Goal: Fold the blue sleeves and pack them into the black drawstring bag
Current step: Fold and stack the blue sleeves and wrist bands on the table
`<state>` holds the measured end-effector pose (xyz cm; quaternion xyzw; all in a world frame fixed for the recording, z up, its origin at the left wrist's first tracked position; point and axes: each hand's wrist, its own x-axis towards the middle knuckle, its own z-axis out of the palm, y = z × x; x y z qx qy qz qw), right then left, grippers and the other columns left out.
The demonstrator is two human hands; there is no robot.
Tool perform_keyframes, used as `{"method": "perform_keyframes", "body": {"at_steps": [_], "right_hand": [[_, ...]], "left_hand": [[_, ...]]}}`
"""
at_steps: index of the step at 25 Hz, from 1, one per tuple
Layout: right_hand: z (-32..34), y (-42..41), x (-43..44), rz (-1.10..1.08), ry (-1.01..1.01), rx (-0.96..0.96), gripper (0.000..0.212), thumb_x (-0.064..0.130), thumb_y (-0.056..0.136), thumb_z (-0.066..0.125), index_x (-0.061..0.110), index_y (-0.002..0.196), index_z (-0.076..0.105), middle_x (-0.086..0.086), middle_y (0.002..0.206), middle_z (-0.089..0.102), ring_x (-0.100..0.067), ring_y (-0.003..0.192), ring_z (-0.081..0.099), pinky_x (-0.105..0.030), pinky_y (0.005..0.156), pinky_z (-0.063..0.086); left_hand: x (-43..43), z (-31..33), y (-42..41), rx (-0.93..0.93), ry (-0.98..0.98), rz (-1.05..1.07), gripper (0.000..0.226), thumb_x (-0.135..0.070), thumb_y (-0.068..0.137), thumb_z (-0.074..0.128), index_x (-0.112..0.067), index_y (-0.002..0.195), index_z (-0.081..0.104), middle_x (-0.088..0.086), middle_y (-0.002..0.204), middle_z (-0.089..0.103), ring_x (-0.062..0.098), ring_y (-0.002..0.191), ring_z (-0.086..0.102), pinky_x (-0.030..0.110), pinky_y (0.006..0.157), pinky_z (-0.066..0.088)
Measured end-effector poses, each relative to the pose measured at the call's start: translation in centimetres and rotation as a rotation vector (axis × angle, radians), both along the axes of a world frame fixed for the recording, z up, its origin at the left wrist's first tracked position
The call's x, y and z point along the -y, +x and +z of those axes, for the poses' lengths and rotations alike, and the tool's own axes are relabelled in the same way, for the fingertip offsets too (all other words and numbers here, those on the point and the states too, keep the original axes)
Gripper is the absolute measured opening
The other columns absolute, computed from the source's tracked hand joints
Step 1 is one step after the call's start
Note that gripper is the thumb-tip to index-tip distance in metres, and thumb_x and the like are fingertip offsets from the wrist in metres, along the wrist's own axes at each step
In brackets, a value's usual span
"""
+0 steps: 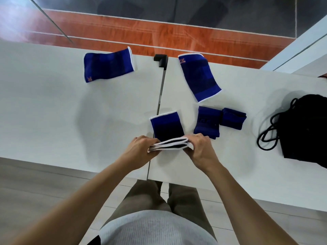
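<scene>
Head view: white-hemmed blue knit sleeve point(167, 128) is pinched mid-fold by left hand point(139, 147) and right hand point(200, 147), two folded sleeves point(208, 122) set aside, two flat sleeves point(108, 65) and black fabric drawstring bag point(304, 128) untouched.

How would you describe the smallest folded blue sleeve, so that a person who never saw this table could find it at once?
Start at the black drawstring bag on the right side of the white table. Just left of it lies a small folded sleeve, beside a larger folded sleeve. It is the smallest blue bundle, shows no white edge, and lies nearest the bag.
</scene>
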<state>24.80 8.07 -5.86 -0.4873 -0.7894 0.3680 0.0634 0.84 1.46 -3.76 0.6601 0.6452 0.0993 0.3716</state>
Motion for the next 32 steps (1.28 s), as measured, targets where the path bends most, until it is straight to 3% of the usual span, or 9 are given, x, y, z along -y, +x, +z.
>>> {"method": "perform_keyframes", "body": {"at_steps": [3, 7, 14, 20, 22, 24, 25, 28, 32], "right_hand": [[-0.1, -1.7, -1.1, -0.18, -0.207, -0.054, 0.024, 0.033, 0.098, 0.059, 0.024, 0.121, 0.063, 0.0, 0.094, 0.072, -0.019, 0.083, 0.065, -0.036, 0.075, 0.053], [-0.6, -3.9, -2.5, -0.307, -0.292, 0.028, 0.021, 0.037, 0.102, 0.048, 0.018, 0.105, 0.054, -0.007, 0.091, 0.071, -0.03, 0.082, 0.066, -0.043, 0.071, 0.054], [-0.8, -6.0, -3.8, -0.303, -0.203, 0.237, 0.028, 0.037, 0.106, 0.036, 0.013, 0.111, 0.05, -0.015, 0.097, 0.068, -0.039, 0.087, 0.061, -0.04, 0.067, 0.043], [-1.2, -7.7, -4.5, -0.343, -0.219, 0.37, 0.032, 0.037, 0.107, 0.034, 0.01, 0.114, 0.05, -0.015, 0.103, 0.069, -0.038, 0.091, 0.063, -0.038, 0.067, 0.039], [-1.1, -8.0, -4.8, -0.365, -0.23, 0.408, 0.033, 0.037, 0.106, 0.036, 0.009, 0.114, 0.052, -0.014, 0.104, 0.068, -0.037, 0.092, 0.063, -0.037, 0.068, 0.039], [-1.0, -8.1, -4.8, -0.398, -0.233, 0.435, 0.032, 0.037, 0.105, 0.039, 0.009, 0.114, 0.053, -0.014, 0.105, 0.068, -0.038, 0.093, 0.064, -0.036, 0.068, 0.039], [-0.9, -8.2, -4.7, -0.413, -0.217, 0.434, 0.031, 0.037, 0.104, 0.041, 0.009, 0.113, 0.051, -0.014, 0.104, 0.068, -0.038, 0.092, 0.064, -0.036, 0.067, 0.039], [-0.9, -8.4, -3.8, -0.394, 0.008, 0.372, 0.025, 0.03, 0.1, 0.055, 0.01, 0.113, 0.047, -0.011, 0.1, 0.067, -0.034, 0.084, 0.066, -0.038, 0.061, 0.045], [-2.1, -6.2, -1.5, -0.093, 0.422, 0.352, 0.03, 0.018, 0.092, 0.068, 0.015, 0.121, 0.062, -0.007, 0.117, 0.062, -0.027, 0.106, 0.059, -0.039, 0.093, 0.046]], "left_hand": [[-1.4, 0.3, -0.4, 0.108, -0.095, 0.305, 0.012, -0.026, 0.09, 0.071, -0.03, 0.089, 0.059, -0.02, 0.073, 0.061, -0.007, 0.067, 0.059, 0.009, 0.057, 0.039], [-3.3, -0.4, -0.3, 0.16, -0.211, 0.612, 0.013, -0.034, 0.095, 0.06, -0.022, 0.093, 0.058, -0.009, 0.081, 0.069, 0.006, 0.072, 0.062, 0.013, 0.054, 0.037], [-5.0, -2.1, 0.4, 0.181, -0.21, 0.735, 0.021, -0.038, 0.101, 0.045, -0.018, 0.099, 0.054, -0.006, 0.071, 0.062, 0.015, 0.065, 0.054, 0.029, 0.055, 0.037], [-5.9, -2.9, 0.9, 0.013, -0.146, 0.798, 0.023, -0.042, 0.099, 0.048, -0.019, 0.101, 0.05, 0.003, 0.089, 0.066, 0.027, 0.081, 0.059, 0.037, 0.068, 0.046], [-5.6, -2.5, 1.1, -0.121, 0.123, 0.731, 0.022, -0.036, 0.097, 0.055, -0.016, 0.096, 0.049, 0.003, 0.088, 0.06, 0.027, 0.079, 0.053, 0.039, 0.071, 0.044], [-4.7, -3.0, 1.7, -0.289, 0.386, 0.442, 0.019, -0.029, 0.093, 0.062, -0.012, 0.099, 0.058, 0.006, 0.099, 0.061, 0.029, 0.086, 0.051, 0.039, 0.079, 0.042], [-4.0, -3.6, 2.0, -0.366, 0.418, 0.293, 0.023, -0.028, 0.092, 0.063, -0.013, 0.109, 0.062, 0.007, 0.113, 0.062, 0.031, 0.097, 0.053, 0.039, 0.086, 0.041], [-2.7, -5.4, 2.4, -0.458, 0.306, 0.131, 0.049, -0.027, 0.093, 0.062, -0.021, 0.141, 0.052, 0.006, 0.15, 0.047, 0.035, 0.13, 0.047, 0.043, 0.103, 0.036], [-2.3, -5.5, 3.1, -0.479, 0.233, 0.149, 0.061, -0.022, 0.095, 0.062, -0.026, 0.151, 0.039, 0.004, 0.159, 0.035, 0.035, 0.143, 0.037, 0.045, 0.112, 0.033]]}}
